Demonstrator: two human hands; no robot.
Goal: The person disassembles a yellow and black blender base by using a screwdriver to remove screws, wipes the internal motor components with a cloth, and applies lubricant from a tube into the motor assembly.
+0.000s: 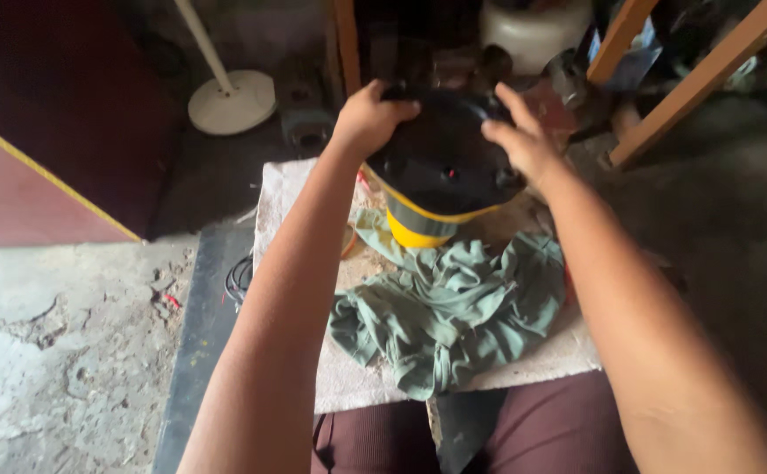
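Item: black domed housing [443, 158] with a yellow band [419, 230] around its lower part, apparently a rigid plastic appliance body. It is sitting at the far edge of a pale cloth-covered board [348, 386], tilted toward the viewer.

Hands: the left hand [368, 117] is curling its fingers over the housing's upper left rim and gripping it. The right hand [520, 136] is pressing against the upper right side with fingers spread and slightly bent, bracing rather than clenching.

Handling, as judged: the shell is looking stiff and smooth, so likely somewhat slippery; the bulk is suggesting moderate weight, calling for two hands. The rim and the step where the band is meeting the black dome are offering the surest hold.

Adjacent: a crumpled green cloth [454, 312], soft and loose, is lying in the middle of the board, just in front of the housing and touching its yellow base. A black cable [239, 279] is coiling off the board's left edge.

Surroundings: rough, cracked concrete floor [59, 351] is lying to the left; a white round stand base with pole [231, 100] is standing beyond the board's far left corner; wooden frame legs [708, 75] are slanting at the upper right; a white rounded container [534, 33] is sitting behind the housing. The room is dim and cluttered.
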